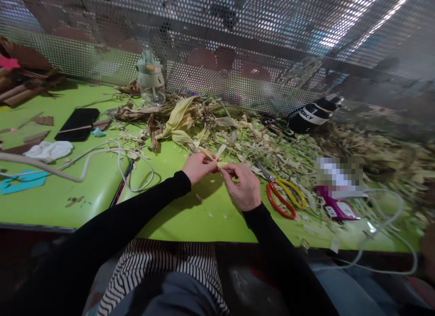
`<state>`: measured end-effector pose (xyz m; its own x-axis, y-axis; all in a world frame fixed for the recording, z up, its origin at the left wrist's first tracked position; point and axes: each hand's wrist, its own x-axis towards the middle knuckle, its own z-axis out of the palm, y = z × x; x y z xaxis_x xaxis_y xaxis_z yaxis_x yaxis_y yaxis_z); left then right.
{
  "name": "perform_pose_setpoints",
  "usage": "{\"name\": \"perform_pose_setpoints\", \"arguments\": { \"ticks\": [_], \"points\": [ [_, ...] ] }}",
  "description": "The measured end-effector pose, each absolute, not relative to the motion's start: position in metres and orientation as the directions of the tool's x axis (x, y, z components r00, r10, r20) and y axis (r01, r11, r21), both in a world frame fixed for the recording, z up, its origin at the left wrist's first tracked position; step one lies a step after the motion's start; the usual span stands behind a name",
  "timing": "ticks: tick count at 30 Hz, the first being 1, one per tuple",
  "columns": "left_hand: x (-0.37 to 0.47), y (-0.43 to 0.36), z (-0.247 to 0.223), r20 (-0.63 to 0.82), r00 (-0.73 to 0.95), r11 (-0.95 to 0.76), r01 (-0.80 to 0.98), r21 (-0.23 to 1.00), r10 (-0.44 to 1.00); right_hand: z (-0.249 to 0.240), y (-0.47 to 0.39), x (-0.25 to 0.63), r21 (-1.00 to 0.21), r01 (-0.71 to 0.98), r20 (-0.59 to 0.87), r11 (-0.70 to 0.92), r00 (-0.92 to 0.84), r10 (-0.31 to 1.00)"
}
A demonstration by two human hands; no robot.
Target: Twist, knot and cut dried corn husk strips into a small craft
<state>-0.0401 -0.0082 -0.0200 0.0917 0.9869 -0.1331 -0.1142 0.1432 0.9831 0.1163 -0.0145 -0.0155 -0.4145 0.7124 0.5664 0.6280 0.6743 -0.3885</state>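
Note:
Close together over the green table (204, 216), both my hands are closed on a strip of pale corn husk (221, 164). My left hand (200, 167) pinches it from the left, and my right hand (243, 184) grips its other side with thumb and forefinger. Parts of the strip are hidden by my fingers. Just beyond them lies a larger bunch of yellow-green husk (180, 119). To the right of my right hand rest scissors (282, 196) with one red and one yellow handle, blades pointing away from me.
Husk scraps (251, 137) cover the back and right. A clear bottle (152, 80) and a black bottle (314, 117) stand near the perforated metal screen (217, 49). On the left are a black phone (77, 124), a white cable (86, 164) and crumpled tissue (49, 150). A purple packet (340, 208) lies right.

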Motion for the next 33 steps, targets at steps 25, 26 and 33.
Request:
{"name": "perform_pose_setpoints", "arguments": {
  "ticks": [25, 26, 33],
  "points": [
    [-0.035, -0.017, -0.015, -0.165, 0.385, 0.283, -0.272, 0.92, 0.908, -0.014, -0.01, 0.12, -0.559, 0.502, 0.606, 0.659, -0.294, 0.739],
    [-0.036, -0.016, -0.015, -0.189, 0.382, 0.306, -0.273, 0.912, 0.905, -0.015, -0.01, 0.12, -0.536, 0.502, 0.616, 0.679, -0.317, 0.721],
    [-0.041, -0.012, -0.016, -0.15, 0.375, 0.213, -0.132, 0.968, 0.915, -0.02, -0.01, 0.12, -0.435, 0.475, 0.648, 0.765, -0.424, 0.632]
  ]
}}
